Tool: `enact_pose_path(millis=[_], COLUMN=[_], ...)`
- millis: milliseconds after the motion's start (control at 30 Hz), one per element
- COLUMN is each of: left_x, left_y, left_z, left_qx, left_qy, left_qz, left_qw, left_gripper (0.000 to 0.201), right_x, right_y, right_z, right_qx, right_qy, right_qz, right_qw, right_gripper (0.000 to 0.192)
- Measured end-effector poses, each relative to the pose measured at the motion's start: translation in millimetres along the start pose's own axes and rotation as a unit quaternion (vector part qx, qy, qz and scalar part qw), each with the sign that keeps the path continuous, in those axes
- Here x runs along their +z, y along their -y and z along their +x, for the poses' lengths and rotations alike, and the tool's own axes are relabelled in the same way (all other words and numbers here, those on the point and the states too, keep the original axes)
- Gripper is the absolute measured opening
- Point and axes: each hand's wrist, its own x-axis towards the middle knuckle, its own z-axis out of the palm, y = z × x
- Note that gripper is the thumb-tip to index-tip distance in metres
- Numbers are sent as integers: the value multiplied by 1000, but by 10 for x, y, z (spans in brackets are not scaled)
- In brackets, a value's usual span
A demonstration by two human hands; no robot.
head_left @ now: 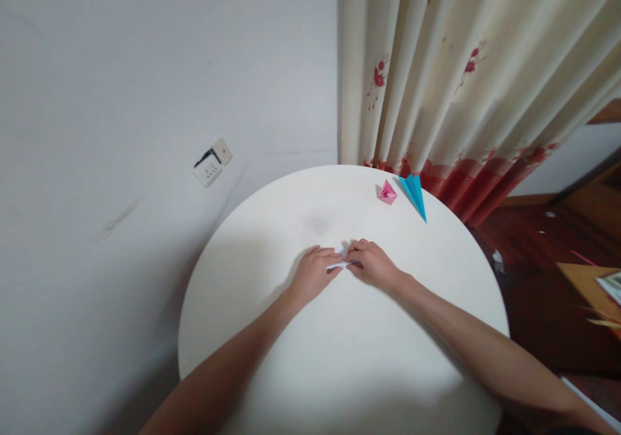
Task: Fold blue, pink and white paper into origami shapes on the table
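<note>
At the centre of the frame the left hand (pixel 314 273) and right hand (pixel 372 264) meet fingertip to fingertip, both curled narrow and pressing one small white paper (pixel 339 258) flat against the round white table (pixel 272 215). This looks like a fold being creased partway through an origami piece, and the next move calls for a firm, even press along the edge without letting the paper slip. Toward the upper right of the tabletop lie one pink folded figure (pixel 387 192) and one blue folded figure (pixel 415 192), close together near the curtain (pixel 466 73); one wall socket (pixel 212 162) sits at left.
</note>
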Motion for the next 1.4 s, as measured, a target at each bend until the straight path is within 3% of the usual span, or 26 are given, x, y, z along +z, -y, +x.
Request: enact_pose_path(millis=[167, 467, 633, 900, 1033, 1167, 1233, 1300, 1400], left_x=[17, 14, -3, -160, -218, -229, -223, -202, -123], left_y=[23, 190, 231, 101, 31, 8, 5, -11, -77], left_z=[-9, -47, -64, -144, -178, -157, -143, -139, -162], left_qx=[-10, 17, 54, 73, 80, 79, 75, 71, 53], left_qy=[-26, -28, 19, 116, 133, 136, 135, 133, 118], left_qz=[-23, -10, 40, 126, 140, 151, 156, 161, 179], left_qw=[999, 999, 998, 983, 978, 976, 976, 975, 975], left_gripper=[12, 25, 38, 47, 51, 52, 52, 49, 41], right_x=[-14, -39, -77, -179, -133, 33, 125, 201, 267], right_y=[42, 37, 16, 79, 147, 143, 106, 61, 16], right_z=[28, 53, 45, -57, -49, 38, 63, 66, 52], right_qx=[-22, -16, -14, -38, 9, 79, 87, 102, 129], right_qy=[-16, -23, 2, 47, 28, -67, -93, -75, -48], right_qz=[-26, -68, -90, -140, -122, -73, -78, -93, -107], right_qw=[999, 997, 996, 988, 992, 992, 989, 988, 985], right_gripper=[14, 16, 17, 17, 28, 30, 49, 63, 68])
